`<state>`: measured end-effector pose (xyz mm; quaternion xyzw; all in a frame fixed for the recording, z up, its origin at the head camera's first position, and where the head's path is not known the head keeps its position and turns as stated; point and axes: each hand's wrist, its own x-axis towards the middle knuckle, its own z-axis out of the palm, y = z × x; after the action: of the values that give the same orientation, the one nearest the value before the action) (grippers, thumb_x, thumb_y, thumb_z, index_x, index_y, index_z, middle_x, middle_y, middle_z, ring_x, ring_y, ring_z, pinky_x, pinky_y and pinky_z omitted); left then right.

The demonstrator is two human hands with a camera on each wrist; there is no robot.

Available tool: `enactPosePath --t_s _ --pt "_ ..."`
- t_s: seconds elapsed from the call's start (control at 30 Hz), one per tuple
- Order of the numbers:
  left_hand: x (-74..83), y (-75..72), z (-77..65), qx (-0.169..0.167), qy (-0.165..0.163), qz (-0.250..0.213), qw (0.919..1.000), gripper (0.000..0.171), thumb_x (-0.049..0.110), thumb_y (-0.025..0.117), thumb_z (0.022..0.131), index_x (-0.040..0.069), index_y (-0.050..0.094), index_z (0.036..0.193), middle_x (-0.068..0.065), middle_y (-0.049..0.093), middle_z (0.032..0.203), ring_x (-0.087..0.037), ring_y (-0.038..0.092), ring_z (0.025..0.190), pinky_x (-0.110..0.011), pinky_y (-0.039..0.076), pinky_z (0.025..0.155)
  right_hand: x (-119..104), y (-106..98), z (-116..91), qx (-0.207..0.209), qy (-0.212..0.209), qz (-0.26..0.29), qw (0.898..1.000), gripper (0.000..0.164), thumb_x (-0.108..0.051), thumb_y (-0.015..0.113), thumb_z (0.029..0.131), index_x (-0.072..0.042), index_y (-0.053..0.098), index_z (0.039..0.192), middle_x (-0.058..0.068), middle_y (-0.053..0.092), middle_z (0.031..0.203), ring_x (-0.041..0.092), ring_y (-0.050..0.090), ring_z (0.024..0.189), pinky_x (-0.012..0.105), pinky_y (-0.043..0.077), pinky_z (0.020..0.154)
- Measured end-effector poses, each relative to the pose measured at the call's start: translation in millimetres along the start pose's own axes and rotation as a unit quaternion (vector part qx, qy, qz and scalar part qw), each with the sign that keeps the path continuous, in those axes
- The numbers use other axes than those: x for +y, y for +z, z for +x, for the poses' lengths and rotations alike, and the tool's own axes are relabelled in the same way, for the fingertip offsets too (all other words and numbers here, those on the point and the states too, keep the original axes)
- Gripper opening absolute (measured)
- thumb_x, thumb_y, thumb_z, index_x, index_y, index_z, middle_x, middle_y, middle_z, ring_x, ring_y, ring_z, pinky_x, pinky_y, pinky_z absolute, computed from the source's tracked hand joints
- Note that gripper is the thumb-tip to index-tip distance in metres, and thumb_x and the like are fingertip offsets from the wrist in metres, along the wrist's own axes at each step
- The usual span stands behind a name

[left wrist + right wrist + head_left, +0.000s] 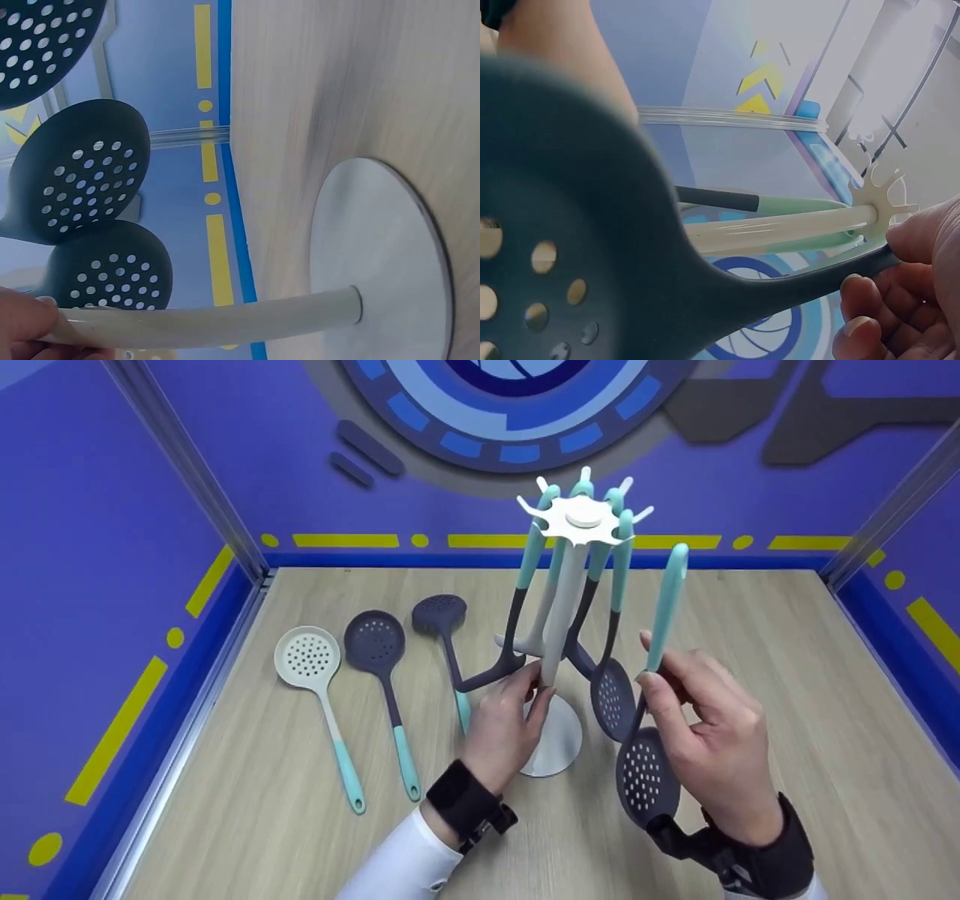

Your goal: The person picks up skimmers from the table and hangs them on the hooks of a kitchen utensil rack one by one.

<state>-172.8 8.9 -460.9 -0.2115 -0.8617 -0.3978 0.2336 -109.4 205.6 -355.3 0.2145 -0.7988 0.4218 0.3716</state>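
Note:
My right hand (pixel 712 735) pinches a dark perforated skimmer (pixel 646 784) where its neck meets the teal handle, holding it upright, head down, right of a white utensil stand (pixel 583 521). In the right wrist view the skimmer (pixel 645 247) looms close, its neck between thumb and fingers (pixel 866 292). My left hand (pixel 499 727) grips the lower part of the stand's pole (pixel 210 324), above its round base (pixel 382 255). Several teal-handled utensils hang from the stand's hooks, including another dark skimmer (pixel 613 701) and a dark ladle-like tool (pixel 495 669) whose shape is partly hidden.
Left of the stand lie a white skimmer (pixel 307 656), a dark skimmer (pixel 375 641) and a dark perforated utensil (pixel 439 615) on the wooden table (pixel 240 810). Blue printed panels (pixel 90 607) enclose the table at the back and sides.

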Motion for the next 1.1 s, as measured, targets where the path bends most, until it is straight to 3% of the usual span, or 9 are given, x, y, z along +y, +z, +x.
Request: enactPosePath --t_s 0.27,0.5,0.87,1.1 --pt "-6.4 3.7 -2.3 -0.024 -0.018 -0.02 0.9994 0.019 0.018 0.066 0.101 0.01 0.067 0.118 0.0 0.074 0.101 -0.008 0.069 0.09 -0.019 0.057 0.074 -3 6 13 -0.001 -0.008 -0.029 1.0 0.036 0.002 0.069 0.093 -0.009 0.072 0.127 0.003 0.064 0.086 0.002 0.056 0.076 0.007 0.047 0.069" --pt "-8.4 5.6 -0.4 -0.024 -0.023 -0.046 0.9984 0.022 0.017 0.069 0.099 0.009 0.067 0.119 -0.003 0.075 0.103 -0.008 0.072 0.093 -0.017 0.058 0.076 -3 8 20 -0.007 0.001 -0.045 0.999 0.028 0.004 0.071 0.091 -0.004 0.074 0.118 0.005 0.064 0.086 0.003 0.055 0.077 0.006 0.046 0.071" --pt "-6.1 8.7 6.5 -0.013 -0.032 -0.06 0.9976 0.024 0.016 0.069 0.098 0.008 0.068 0.12 -0.005 0.077 0.105 -0.01 0.074 0.097 -0.014 0.058 0.08 5 6 27 -0.016 0.009 -0.054 0.998 0.025 0.003 0.07 0.092 -0.003 0.074 0.116 0.005 0.062 0.085 0.004 0.053 0.077 0.007 0.043 0.068" --pt "-4.7 12.1 5.7 -0.022 -0.047 -0.082 0.9952 0.027 0.015 0.069 0.098 0.007 0.067 0.124 -0.006 0.076 0.107 -0.01 0.074 0.098 -0.014 0.058 0.081 11 2 31 -0.009 0.01 -0.05 0.999 0.024 0.005 0.07 0.092 -0.002 0.075 0.114 0.005 0.059 0.082 0.003 0.053 0.076 0.008 0.042 0.067"
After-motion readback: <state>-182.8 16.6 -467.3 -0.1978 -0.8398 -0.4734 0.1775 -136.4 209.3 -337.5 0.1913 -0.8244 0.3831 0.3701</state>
